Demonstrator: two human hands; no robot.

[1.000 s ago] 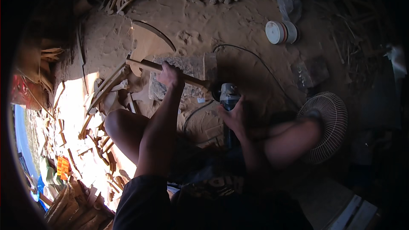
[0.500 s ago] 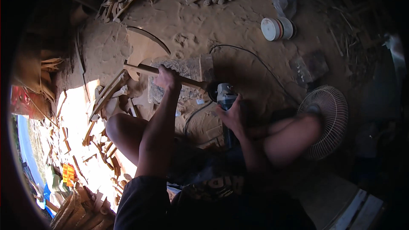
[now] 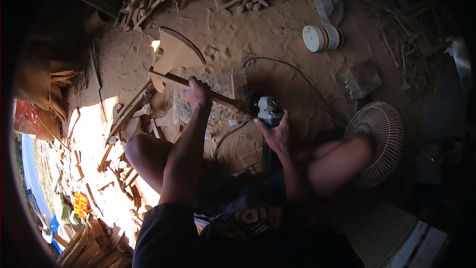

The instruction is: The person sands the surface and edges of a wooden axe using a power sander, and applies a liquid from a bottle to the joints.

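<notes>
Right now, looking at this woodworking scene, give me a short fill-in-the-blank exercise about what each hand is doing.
1. The left hand grips a long wooden ____ laid across the stone block.
2. The right hand holds an angle ____ with a cord trailing from it.
3. Beside the person's right knee lies a round wire-guarded ____.
4. The ground is covered in reddish ____.

Missing words: stick; grinder; fan; sawdust

Pale tan wooden stick (image 3: 173,79) in the left hand (image 3: 197,93); grey-and-black grinder (image 3: 267,110) under the right hand (image 3: 275,134); white tub (image 3: 321,37) beyond.
</notes>
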